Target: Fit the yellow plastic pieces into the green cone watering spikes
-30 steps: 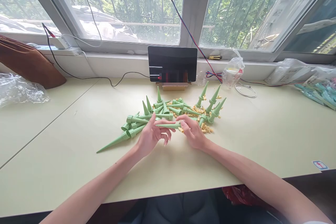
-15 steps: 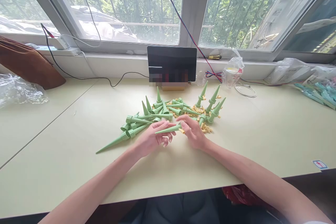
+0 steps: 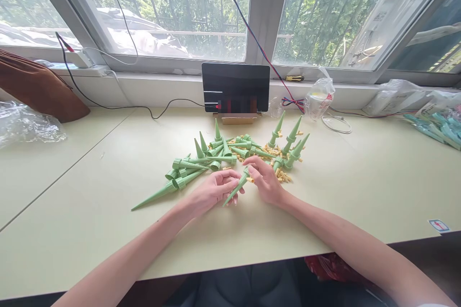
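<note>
While the right hand (image 3: 265, 181) pinches the held green spike (image 3: 237, 187) near its wide end at centre, leaving the tip slanting down-left, the left hand (image 3: 211, 191) curls beside the shaft, perhaps steadying it; whether it grips, I cannot tell. A yellow peg (image 3: 250, 180) juts by the collar. Beyond, other green spikes (image 3: 156, 195) lie heaped, some upright, probably on their broader ends. The sticker (image 3: 439, 225), lower right, shows no legible writing.
</note>
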Action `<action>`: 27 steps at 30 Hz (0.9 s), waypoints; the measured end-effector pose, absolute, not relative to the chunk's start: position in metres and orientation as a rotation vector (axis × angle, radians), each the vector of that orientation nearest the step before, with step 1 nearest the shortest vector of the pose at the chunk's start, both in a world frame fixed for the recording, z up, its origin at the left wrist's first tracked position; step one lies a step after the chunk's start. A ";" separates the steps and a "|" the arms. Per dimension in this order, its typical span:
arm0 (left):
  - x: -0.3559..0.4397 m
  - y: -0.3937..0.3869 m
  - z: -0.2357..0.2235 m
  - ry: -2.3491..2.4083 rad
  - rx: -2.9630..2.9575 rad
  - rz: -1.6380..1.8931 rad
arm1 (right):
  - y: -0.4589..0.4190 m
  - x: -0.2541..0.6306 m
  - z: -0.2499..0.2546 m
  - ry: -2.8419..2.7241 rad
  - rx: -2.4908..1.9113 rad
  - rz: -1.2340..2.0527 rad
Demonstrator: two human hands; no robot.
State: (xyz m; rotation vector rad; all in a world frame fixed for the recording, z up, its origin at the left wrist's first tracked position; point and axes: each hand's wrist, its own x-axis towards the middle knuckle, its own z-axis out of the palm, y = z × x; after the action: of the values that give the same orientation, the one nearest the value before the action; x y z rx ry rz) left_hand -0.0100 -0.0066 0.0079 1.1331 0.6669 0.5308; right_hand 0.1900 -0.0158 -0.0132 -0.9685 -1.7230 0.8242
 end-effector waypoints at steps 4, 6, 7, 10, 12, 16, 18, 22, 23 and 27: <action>-0.010 -0.007 0.007 0.684 1.180 0.525 | -0.016 0.190 -0.013 -1.728 -0.972 0.828; -0.010 -0.007 0.007 0.700 1.195 0.524 | -0.017 0.190 -0.012 -1.725 -0.977 0.823; -0.010 -0.007 0.006 0.707 1.204 0.524 | -0.017 0.190 -0.011 -1.724 -0.979 0.824; -0.009 -0.008 0.005 0.723 1.232 0.526 | -0.018 0.189 -0.010 -1.723 -0.989 0.838; -0.009 -0.008 0.004 0.714 1.247 0.518 | -0.019 0.189 -0.010 -1.721 -0.997 0.848; -0.008 -0.009 0.005 0.675 1.265 0.497 | -0.019 0.188 -0.011 -1.720 -0.997 0.861; -0.007 -0.010 0.006 0.675 1.261 0.488 | -0.019 0.188 -0.011 -1.725 -0.996 0.866; -0.007 -0.011 0.008 0.676 1.278 0.470 | -0.020 0.187 -0.011 -1.744 -1.001 0.863; -0.007 -0.011 0.008 0.670 1.289 0.472 | -0.020 0.187 -0.011 -1.750 -1.005 0.859; -0.007 -0.010 0.006 0.651 1.308 0.504 | -0.019 0.186 -0.010 -1.775 -1.025 0.845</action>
State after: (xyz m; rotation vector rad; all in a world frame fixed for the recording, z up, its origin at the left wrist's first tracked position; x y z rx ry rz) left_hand -0.0075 -0.0098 0.0057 1.3079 0.6511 0.5038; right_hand 0.1861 -0.0192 -0.0104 -1.0245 -1.7745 0.8452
